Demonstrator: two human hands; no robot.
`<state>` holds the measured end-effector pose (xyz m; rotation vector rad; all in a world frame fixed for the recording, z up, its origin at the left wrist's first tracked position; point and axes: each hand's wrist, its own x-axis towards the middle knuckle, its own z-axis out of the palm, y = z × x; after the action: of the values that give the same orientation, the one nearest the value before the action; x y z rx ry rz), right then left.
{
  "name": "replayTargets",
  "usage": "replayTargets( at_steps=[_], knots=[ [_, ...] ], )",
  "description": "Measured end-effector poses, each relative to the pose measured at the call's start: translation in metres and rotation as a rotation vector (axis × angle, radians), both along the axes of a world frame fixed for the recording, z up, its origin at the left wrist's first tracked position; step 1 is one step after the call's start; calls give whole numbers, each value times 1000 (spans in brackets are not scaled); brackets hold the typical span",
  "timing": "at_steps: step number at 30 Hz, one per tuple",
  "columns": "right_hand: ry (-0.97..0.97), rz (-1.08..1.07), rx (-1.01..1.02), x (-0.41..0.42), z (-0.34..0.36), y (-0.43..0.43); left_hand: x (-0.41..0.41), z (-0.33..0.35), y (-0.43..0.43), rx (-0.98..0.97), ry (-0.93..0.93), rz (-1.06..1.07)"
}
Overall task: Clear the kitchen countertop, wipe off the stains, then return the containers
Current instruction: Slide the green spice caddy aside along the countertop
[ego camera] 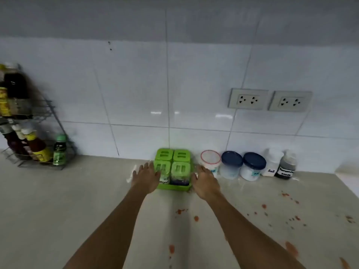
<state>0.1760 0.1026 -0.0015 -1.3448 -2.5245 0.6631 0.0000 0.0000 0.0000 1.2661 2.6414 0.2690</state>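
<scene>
Green tray [175, 188] of four jars [180, 167], flanked by two open hands, not yet lifted.

Dead ahead at twelve o'clock on the countertop [77, 210], close to the tiled wall, stands the tray. The left hand [145, 177] is at its nine o'clock side and the right hand [206, 181] at its three o'clock side, both with fingers spread and straight. I cannot tell whether they touch it yet. A white tub [210, 162] stands just beside the tray at its three o'clock, with two blue-lidded tubs [232, 159] beyond. Red stains [196, 218] spatter the counter from six round to four o'clock. The risks, as I judge them: the jars stand loose, so a tilted lift could tip them out. The right hand could knock the white tub, since it has little room. Setting the tray down on the stains would smear its base.
</scene>
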Motion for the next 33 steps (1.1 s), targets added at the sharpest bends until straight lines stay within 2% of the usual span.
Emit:
replayTargets(
  at_steps=[5,10,17,20,26,33],
  knots=[
    [88,-117,-213,-36,-16,8,-32,-21,12,69,-216,17],
    [262,-252,-365,-51,-23,11,-37,-28,21,170,-472,75],
    [467,-371,-494,-66,-33,16,-48,-40,37,369,-804,184],
    [474,-344,-554,-64,-30,17,-49,-34,31,426,-903,175],
    [482,-268,-596,-66,-8,-4,-43,-11,-5,576,-948,269],
    [417,-120,-627,-106,-22,-27,-59,17,-80,663,-859,268]
  ],
)
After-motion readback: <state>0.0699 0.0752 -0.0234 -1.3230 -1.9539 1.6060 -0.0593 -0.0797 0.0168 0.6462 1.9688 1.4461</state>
